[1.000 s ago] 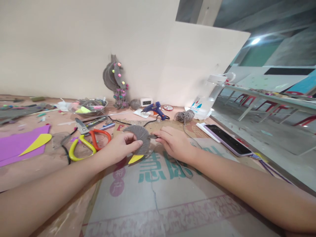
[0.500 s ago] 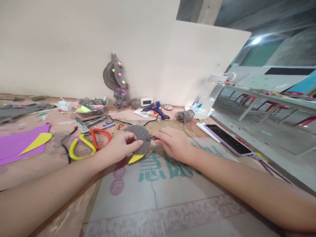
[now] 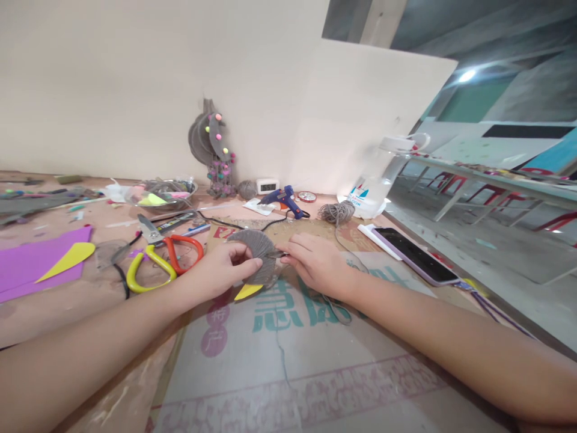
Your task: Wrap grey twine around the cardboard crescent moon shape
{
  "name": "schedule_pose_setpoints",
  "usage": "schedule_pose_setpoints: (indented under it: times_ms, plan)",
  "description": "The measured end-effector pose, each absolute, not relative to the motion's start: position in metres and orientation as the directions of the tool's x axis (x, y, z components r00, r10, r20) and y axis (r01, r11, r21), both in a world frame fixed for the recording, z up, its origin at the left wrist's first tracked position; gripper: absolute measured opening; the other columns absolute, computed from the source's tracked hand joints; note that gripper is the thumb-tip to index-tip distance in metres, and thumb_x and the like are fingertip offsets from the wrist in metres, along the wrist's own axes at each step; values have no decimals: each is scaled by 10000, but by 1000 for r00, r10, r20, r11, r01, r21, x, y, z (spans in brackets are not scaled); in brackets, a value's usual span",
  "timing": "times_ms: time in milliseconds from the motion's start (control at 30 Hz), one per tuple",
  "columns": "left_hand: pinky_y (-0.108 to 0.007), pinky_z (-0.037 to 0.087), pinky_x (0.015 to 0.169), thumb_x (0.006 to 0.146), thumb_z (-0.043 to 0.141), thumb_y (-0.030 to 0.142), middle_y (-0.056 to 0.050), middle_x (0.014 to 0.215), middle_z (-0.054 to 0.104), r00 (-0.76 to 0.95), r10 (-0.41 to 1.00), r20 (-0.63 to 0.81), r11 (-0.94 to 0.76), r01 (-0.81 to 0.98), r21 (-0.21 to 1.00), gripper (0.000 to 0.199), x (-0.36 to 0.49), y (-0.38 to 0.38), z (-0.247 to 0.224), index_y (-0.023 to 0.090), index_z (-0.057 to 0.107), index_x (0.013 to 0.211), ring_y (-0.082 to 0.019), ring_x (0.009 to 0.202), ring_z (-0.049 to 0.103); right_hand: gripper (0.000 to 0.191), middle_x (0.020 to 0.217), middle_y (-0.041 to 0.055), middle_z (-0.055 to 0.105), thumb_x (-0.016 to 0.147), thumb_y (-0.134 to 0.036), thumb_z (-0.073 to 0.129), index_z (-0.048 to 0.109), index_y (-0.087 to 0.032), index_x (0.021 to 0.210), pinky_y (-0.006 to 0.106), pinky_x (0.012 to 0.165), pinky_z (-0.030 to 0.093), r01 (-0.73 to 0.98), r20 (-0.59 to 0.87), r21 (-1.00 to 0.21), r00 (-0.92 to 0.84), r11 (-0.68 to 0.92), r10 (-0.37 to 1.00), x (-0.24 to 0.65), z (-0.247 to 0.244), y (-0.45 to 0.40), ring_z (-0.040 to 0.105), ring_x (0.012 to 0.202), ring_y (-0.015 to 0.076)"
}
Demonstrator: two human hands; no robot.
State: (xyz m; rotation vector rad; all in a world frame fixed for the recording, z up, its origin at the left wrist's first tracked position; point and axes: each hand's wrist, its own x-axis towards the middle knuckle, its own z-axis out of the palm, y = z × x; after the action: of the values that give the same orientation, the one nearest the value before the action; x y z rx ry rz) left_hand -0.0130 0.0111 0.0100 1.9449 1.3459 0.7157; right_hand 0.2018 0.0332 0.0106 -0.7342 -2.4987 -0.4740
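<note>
A crescent piece wound in grey yarn (image 3: 262, 255) is pinched between the thumb and fingers of my left hand (image 3: 232, 263). Its lower tip (image 3: 247, 292) is bare and yellow. At the crescent's right side, my right hand (image 3: 318, 260) has its fingers closed on dark grey yarn (image 3: 280, 254); how many strands are there I cannot tell. A loose strand runs from near my right hand to a ball of grey yarn (image 3: 337, 211) behind it. Under both hands lies a printed cardboard sheet (image 3: 243, 373) with a clear, shiny covering.
Left of my left hand lie scissors with yellow and red handles (image 3: 151, 270), a utility knife (image 3: 178, 222) and purple sheets (image 3: 40, 261) with a yellow cut-out. Behind stand a blue glue gun (image 3: 283, 200), a decorated grey crescent (image 3: 210, 141) and a water bottle (image 3: 376, 177). A phone (image 3: 417, 255) lies right.
</note>
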Motion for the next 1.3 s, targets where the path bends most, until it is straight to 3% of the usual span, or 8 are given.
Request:
schedule_pose_setpoints:
  times_ms: [233,433,1100,1300]
  plan:
    - [-222,339,469,768,477,469,41,550,479,333,942,50,-240,559,794,310,-14,13,7,189,494,636,-123,503,454,267,749,63,600,919,-269,391,603,-119,978,273,600,402,555,540,176,-745,813,391,202,12,34,518,689,161]
    - [-222,355,499,766,485,450,34,570,496,331,939,89,-267,544,795,301,-13,12,7,185,506,624,-126,544,465,250,791,68,607,919,-238,378,577,-134,1027,274,628,431,560,574,75,-701,825,424,203,14,32,528,724,160]
    - [-215,314,439,763,479,446,48,516,470,346,936,68,-264,557,788,288,-14,12,5,193,496,626,-111,458,448,275,751,64,606,922,-268,376,604,-125,977,281,603,408,549,558,170,-738,818,379,202,10,36,518,700,167]
    - [-220,343,474,754,487,451,36,565,491,344,936,69,-254,529,810,292,-14,15,2,184,513,639,-119,511,462,259,798,71,601,921,-272,375,567,-144,1037,286,636,431,585,575,-16,-658,811,486,203,12,34,535,732,171]
